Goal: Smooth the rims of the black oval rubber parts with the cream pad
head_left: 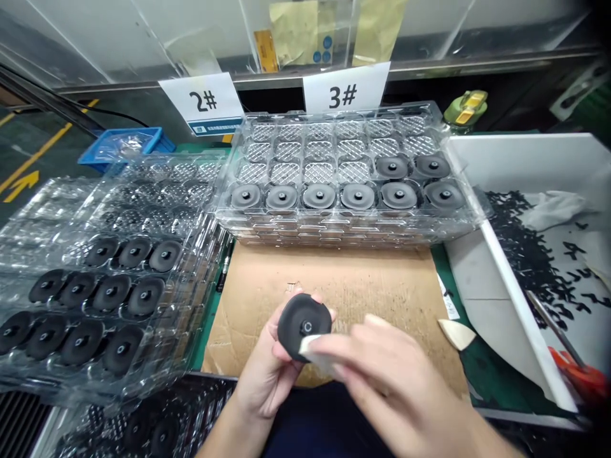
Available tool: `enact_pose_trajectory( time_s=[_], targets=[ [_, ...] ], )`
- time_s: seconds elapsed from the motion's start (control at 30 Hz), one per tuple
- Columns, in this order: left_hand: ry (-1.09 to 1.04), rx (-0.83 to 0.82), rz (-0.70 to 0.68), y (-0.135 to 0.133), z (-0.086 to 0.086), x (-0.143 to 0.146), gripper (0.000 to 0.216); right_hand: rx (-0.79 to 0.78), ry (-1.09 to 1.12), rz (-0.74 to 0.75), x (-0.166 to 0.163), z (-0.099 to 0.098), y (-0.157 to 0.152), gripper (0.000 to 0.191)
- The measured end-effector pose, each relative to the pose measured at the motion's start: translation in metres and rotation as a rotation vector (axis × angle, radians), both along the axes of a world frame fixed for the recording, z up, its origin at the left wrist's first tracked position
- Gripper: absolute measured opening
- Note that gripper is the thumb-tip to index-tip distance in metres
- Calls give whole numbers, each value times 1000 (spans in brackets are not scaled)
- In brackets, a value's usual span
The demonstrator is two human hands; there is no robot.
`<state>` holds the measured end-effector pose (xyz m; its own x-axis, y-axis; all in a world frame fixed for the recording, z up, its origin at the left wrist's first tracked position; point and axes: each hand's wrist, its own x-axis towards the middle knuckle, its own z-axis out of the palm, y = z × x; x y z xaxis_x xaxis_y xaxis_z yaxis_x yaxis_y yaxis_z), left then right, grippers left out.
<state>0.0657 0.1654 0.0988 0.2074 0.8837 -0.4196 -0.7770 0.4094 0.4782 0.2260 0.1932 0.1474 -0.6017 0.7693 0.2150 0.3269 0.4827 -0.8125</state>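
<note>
Left hand: the left hand is closed round a round black disc, fingers behind it, thumb at its left edge; the disc is held above the near edge of the cardboard sheet
Right hand: the right hand is blurred; its fingers are pinched together on a small pale piece that touches the lower right rim of the disc
Room around the hands: bare cardboard lies between the hands and the trays beyond; a pale wedge sits just off the sheet's right edge on the green tabletop
Left side: clear trays stacked close to the cardboard's left edge, with black discs in the near rows
Far side: a tray stack under the sign 3#; its front edge meets the cardboard; discs fill the front row
Right side: a white bin with small black bits; its wall stands near the right hand
</note>
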Motion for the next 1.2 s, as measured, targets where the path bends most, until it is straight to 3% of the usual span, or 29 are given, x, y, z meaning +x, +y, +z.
enact_pose_trajectory(
  time_s=[0.1, 0.17, 0.23, 0.47, 0.73, 1.2],
  targets=[
    [-58, 11, 8, -2, -4, -1, 53, -195, 12, -241, 24, -15, -5, 25],
    [-109, 29, -4, -3, -5, 1, 53, -259, 74, -433, 33, -27, -7, 22],
    [-156, 38, -37, -4, -4, 4, 54, -302, 139, -526, 37, -37, -10, 22],
    [-266, 61, -59, -5, -3, 5, 49, -470, 146, -501, 38, -55, -15, 24],
    [-330, 67, -79, -6, -1, 6, 47, -580, 96, -487, 31, -51, -14, 24],
    [-323, 68, -92, -6, 0, 5, 45, -546, 86, -420, 26, -67, -11, 26]
  ],
)
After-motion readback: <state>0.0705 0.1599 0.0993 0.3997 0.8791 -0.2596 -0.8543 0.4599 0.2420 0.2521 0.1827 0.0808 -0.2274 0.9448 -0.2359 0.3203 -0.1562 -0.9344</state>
